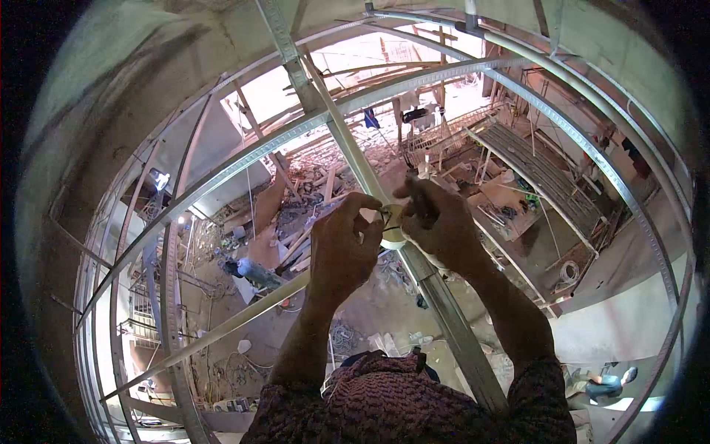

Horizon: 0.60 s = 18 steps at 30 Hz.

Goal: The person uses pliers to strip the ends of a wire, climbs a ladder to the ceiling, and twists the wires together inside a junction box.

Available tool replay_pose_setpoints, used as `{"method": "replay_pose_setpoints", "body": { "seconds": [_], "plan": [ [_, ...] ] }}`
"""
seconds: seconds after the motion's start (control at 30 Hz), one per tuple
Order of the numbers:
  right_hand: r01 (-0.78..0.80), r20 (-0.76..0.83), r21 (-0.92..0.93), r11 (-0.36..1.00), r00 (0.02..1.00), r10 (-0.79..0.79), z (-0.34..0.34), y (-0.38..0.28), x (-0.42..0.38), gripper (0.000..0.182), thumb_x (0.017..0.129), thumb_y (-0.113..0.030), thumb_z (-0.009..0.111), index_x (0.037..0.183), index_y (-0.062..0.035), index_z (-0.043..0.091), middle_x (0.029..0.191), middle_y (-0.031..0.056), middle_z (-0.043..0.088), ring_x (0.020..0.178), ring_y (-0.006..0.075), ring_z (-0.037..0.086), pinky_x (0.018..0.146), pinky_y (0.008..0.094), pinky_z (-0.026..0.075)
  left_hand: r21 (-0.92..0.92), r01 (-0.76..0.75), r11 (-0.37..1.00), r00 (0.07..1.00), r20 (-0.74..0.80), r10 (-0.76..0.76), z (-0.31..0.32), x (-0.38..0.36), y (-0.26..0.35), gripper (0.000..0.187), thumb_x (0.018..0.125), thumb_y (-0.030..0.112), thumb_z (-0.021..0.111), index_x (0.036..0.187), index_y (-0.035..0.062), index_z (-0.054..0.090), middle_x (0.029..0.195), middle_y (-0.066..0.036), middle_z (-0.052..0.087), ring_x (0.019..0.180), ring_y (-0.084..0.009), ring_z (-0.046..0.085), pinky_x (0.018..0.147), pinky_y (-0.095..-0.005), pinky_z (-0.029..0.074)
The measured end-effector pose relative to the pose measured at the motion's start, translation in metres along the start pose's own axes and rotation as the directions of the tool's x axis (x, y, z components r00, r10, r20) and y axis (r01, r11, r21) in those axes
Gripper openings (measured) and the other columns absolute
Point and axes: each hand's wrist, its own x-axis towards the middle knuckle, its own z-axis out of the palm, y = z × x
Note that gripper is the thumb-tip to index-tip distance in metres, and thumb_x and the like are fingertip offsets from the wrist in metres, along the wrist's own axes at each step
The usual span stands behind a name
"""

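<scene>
Round pale fitting [393, 234], one, at an oblique pipe [356, 159] running up and leftward; set between left hand [344, 244], curled at its left side, and right hand [445, 231], curled at its right, either's grip indeterminable.

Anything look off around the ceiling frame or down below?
Floor below, yes: planks lie at odd angles among scattered rubble, untidy under overhead work. Up top, nothing clearly wrong: the pipe meets the round fitting between the hands, though fingers partly hide it.
</scene>
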Motion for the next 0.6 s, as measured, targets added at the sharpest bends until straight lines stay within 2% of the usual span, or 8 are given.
{"method": "replay_pose_setpoints", "body": {
  "seconds": [0.13, 0.2, 0.33, 0.4, 0.43, 0.5, 0.53, 0.6],
  "plan": [
    [0.069, 0.045, -0.027, 0.997, 0.997, -0.067, -0.009, 0.001, 0.004, 0.03, 0.086, -0.019, 0.077, 0.11, -0.0015, 0.07, 0.086, 0.0124, 0.072, 0.072, 0.017, 0.068, 0.075, 0.0353, 0.056, -0.025, -0.008, 1.0, 1.0, 0.002, 0.008, 0.001, 0.003, -0.006, 0.02, 0.087, 0.01, 0.074, 0.105, 0.0042, 0.069, 0.07, -0.011, 0.068, 0.062, -0.0157, 0.065, 0.061, -0.0324, 0.051],
    [0.005, 0.113, 0.06, 0.998, 0.994, -0.011, -0.011, 0.005, 0.007, 0.029, 0.087, -0.008, 0.078, 0.113, 0.001, 0.069, 0.093, 0.009, 0.074, 0.08, 0.0099, 0.069, 0.074, 0.026, 0.056, -0.049, -0.028, 0.998, 0.999, 0.024, 0.029, 0.002, 0.005, -0.014, 0.02, 0.086, 0.01, 0.075, 0.104, 0.0032, 0.069, 0.071, -0.01, 0.068, 0.063, -0.0149, 0.065, 0.061, -0.032, 0.05],
    [-0.052, 0.199, 0.001, 0.999, 0.979, 0.051, -0.02, -0.001, 0.011, 0.029, 0.087, -0.008, 0.078, 0.113, 0.0022, 0.068, 0.094, 0.01, 0.075, 0.086, 0.0105, 0.071, 0.077, 0.0259, 0.057, -0.037, 0.027, 0.999, 0.999, 0.029, -0.025, 0.0, 0.006, -0.005, 0.023, 0.086, 0.009, 0.076, 0.105, 0.0014, 0.066, 0.072, -0.01, 0.067, 0.063, -0.0149, 0.064, 0.06, -0.0318, 0.049],
    [-0.107, 0.201, 0.059, 0.992, 0.975, 0.093, -0.014, 0.0, 0.01, 0.031, 0.085, -0.01, 0.08, 0.112, 0.0012, 0.069, 0.093, 0.0106, 0.075, 0.083, 0.0126, 0.071, 0.075, 0.0281, 0.057, -0.006, -0.016, 1.0, 0.998, -0.061, 0.016, 0.003, 0.006, -0.005, 0.028, 0.085, 0.013, 0.074, 0.109, 0.0032, 0.062, 0.07, -0.014, 0.069, 0.062, -0.0273, 0.069, 0.063, -0.0405, 0.052],
    [-0.11, 0.199, 0.059, 0.992, 0.975, 0.096, -0.011, -0.001, 0.008, 0.031, 0.085, -0.01, 0.08, 0.112, 0.0012, 0.069, 0.093, 0.0106, 0.075, 0.083, 0.0126, 0.071, 0.075, 0.0281, 0.057, -0.008, -0.016, 1.0, 0.998, -0.057, 0.016, 0.004, 0.005, -0.006, 0.028, 0.085, 0.013, 0.074, 0.109, 0.0032, 0.062, 0.07, -0.014, 0.069, 0.062, -0.0273, 0.069, 0.063, -0.0405, 0.052],
    [0.069, 0.059, -0.09, 0.993, 0.996, -0.064, -0.004, -0.004, 0.007, 0.033, 0.087, -0.028, 0.079, 0.103, -0.0009, 0.071, 0.082, 0.0146, 0.072, 0.07, 0.0219, 0.07, 0.067, 0.0366, 0.056, 0.025, -0.02, 1.0, 0.999, -0.034, 0.021, 0.005, 0.006, -0.008, 0.032, 0.085, 0.012, 0.075, 0.112, 0.0042, 0.059, 0.071, -0.015, 0.069, 0.064, -0.0296, 0.069, 0.063, -0.0421, 0.052],
    [0.067, 0.059, -0.091, 0.994, 0.996, -0.062, -0.002, -0.006, 0.008, 0.033, 0.087, -0.028, 0.079, 0.103, -0.0009, 0.071, 0.082, 0.0146, 0.072, 0.07, 0.0219, 0.07, 0.067, 0.0366, 0.056, 0.023, -0.019, 1.0, 0.999, -0.033, 0.02, 0.005, 0.006, -0.008, 0.032, 0.085, 0.012, 0.075, 0.112, 0.0042, 0.059, 0.071, -0.015, 0.069, 0.064, -0.0296, 0.069, 0.063, -0.0421, 0.052],
    [0.143, 0.038, -0.187, 0.972, 0.99, -0.138, -0.001, -0.012, 0.009, 0.031, 0.087, -0.026, 0.079, 0.104, -0.0011, 0.071, 0.083, 0.0178, 0.073, 0.072, 0.0271, 0.073, 0.068, 0.0384, 0.057, 0.009, 0.005, 1.0, 1.0, -0.011, -0.005, 0.005, 0.006, -0.008, 0.026, 0.086, 0.01, 0.074, 0.108, 0.0047, 0.062, 0.071, -0.015, 0.069, 0.063, -0.0285, 0.069, 0.062, -0.0423, 0.052]
  ]
}}
